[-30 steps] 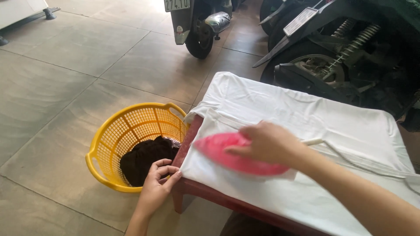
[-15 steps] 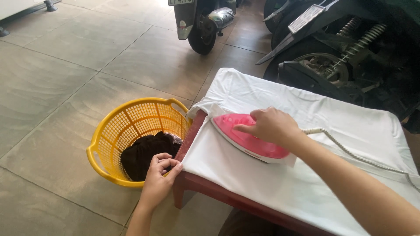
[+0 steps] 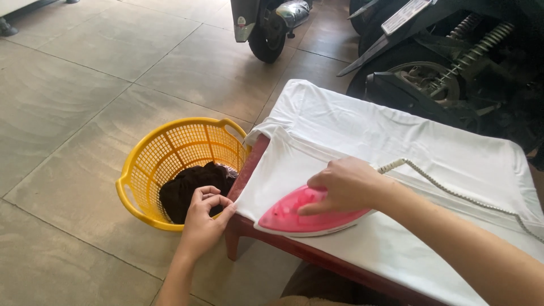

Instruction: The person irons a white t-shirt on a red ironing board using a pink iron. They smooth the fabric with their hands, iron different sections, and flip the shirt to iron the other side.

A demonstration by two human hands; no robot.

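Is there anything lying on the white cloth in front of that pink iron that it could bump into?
Nothing visible. The pink iron, under the right hand, points toward the white cloth corner pinched by the left hand; bare cloth lies between. Its cord trails behind.

Both forearms are bare, with no sleeves, rings, watch or bracelets on either of the hands: left hand (image 3: pixel 201 218), right hand (image 3: pixel 345 184). Fingernails are short and unpainted.

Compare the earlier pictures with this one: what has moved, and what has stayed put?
The right hand has slid the pink iron across the white shirt, out and back toward the near edge. The left hand still pinches the shirt's corner. The yellow basket with dark clothes has not moved.
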